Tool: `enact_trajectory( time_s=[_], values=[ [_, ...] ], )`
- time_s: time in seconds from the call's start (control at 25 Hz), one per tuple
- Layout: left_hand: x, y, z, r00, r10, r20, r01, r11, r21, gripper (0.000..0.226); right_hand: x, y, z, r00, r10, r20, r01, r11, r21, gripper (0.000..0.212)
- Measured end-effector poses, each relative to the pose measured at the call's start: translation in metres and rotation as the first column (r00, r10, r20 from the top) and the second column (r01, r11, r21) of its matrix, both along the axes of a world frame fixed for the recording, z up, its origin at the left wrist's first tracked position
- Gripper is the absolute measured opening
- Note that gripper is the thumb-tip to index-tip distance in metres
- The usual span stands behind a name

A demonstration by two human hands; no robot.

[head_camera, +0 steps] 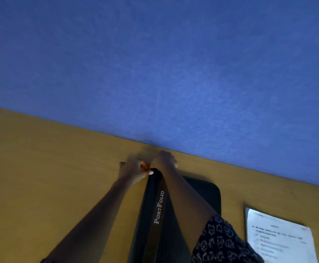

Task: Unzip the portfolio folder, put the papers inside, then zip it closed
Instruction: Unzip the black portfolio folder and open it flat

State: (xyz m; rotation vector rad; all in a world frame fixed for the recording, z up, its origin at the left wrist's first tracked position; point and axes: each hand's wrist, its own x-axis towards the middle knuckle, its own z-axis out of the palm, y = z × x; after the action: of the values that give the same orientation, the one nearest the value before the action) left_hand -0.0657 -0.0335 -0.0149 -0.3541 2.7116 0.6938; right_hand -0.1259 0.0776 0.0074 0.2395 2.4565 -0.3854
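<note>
A black portfolio folder (155,215) lies on the wooden table, its spine band reading "PortFolio" running away from me. Both my hands meet at its far left corner. My left hand (134,170) pinches something small at that corner, probably the zipper pull, though blur hides it. My right hand (164,159) is closed over the corner's far edge, its forearm crossing the folder. The printed papers (280,238) lie flat on the table to the right of the folder, apart from it.
The yellow-brown table (50,168) reaches to a blue felt partition wall (155,63) just behind my hands. A dark patterned sleeve (221,242) covers my right upper arm at the bottom of the view.
</note>
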Motion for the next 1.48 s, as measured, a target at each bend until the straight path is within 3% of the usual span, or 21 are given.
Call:
enact_trajectory(
  time_s=[0.24,0.4,0.6,0.72,0.84,1.04,1.28,1.36,1.48],
  values=[
    [-0.002,0.015,0.005,0.998,-0.022,0.067,0.021,1.000,0.019,0.044,-0.005,0.006,-0.003,0.997,-0.048,0.067,0.056,0.990,-0.127,0.038],
    [-0.007,0.014,0.011,0.993,-0.045,0.105,0.042,0.999,0.031,0.031,-0.003,0.023,-0.003,0.992,-0.111,0.058,0.120,0.976,-0.180,0.035],
    [-0.011,0.012,0.012,0.988,-0.066,0.142,0.062,0.997,0.034,0.029,-0.003,0.050,-0.001,0.975,-0.195,0.107,0.218,0.930,-0.297,0.009],
    [-0.017,0.014,0.011,0.984,-0.028,0.178,0.020,0.999,0.050,0.046,0.000,0.054,-0.003,0.962,-0.250,0.111,0.273,0.897,-0.348,0.020],
    [-0.017,0.018,0.010,0.988,-0.009,0.156,-0.002,0.998,0.070,0.047,-0.002,0.050,-0.004,0.960,-0.265,0.094,0.281,0.884,-0.373,0.030],
    [-0.011,0.020,0.017,0.991,0.037,0.129,-0.060,0.983,0.174,0.046,-0.005,0.035,0.001,0.969,-0.230,0.086,0.245,0.891,-0.382,0.036],
    [-0.009,0.019,0.026,0.998,0.022,0.055,-0.036,0.963,0.265,0.029,-0.003,0.057,0.000,0.961,-0.270,0.063,0.271,0.871,-0.409,0.014],
    [-0.008,0.018,0.027,0.999,-0.029,0.026,0.022,0.971,0.237,0.021,-0.001,0.067,0.003,0.960,-0.275,0.054,0.273,0.873,-0.404,0.018],
    [0.000,-0.013,0.019,0.999,-0.009,0.048,0.003,0.992,0.126,0.022,0.002,0.125,0.007,0.951,-0.309,-0.023,0.294,0.923,-0.249,0.017]
  ],
)
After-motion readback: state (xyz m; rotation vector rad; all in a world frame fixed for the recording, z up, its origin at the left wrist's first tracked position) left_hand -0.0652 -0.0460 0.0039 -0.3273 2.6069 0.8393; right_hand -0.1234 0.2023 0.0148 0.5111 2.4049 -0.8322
